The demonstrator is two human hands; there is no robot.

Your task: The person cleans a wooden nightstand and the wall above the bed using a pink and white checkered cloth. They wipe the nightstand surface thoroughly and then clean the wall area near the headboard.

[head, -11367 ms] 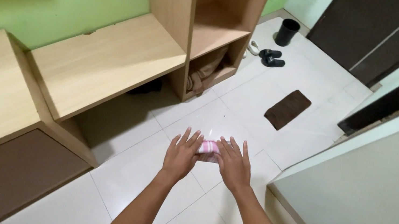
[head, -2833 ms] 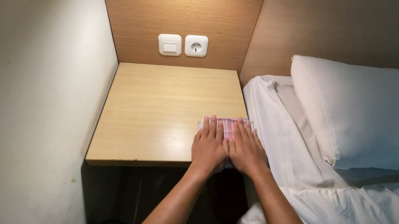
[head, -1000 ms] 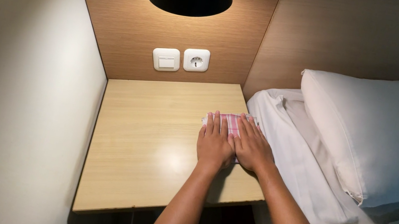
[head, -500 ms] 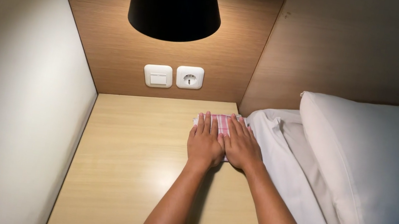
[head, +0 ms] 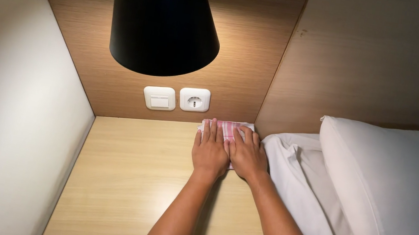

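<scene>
Two hands lie flat, side by side and palms down, on a folded pink-and-white checked cloth (head: 230, 130): the left hand (head: 210, 151) and the right hand (head: 246, 155), fingers straight, pinching nothing. The cloth sits under and just beyond the fingertips, its long axis crosswise, equally near both. It rests at the far right corner of the light wooden table (head: 133, 190), below a white switch (head: 159, 98) and socket (head: 194, 99), with a white-sheeted bed (head: 297, 173) just right of the right hand.

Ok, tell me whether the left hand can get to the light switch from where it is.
Probably yes. The left hand lies flat on the pink checked cloth, just below the light switch on the wooden back panel. Nothing stands between them; the black lampshade hangs higher.
</scene>
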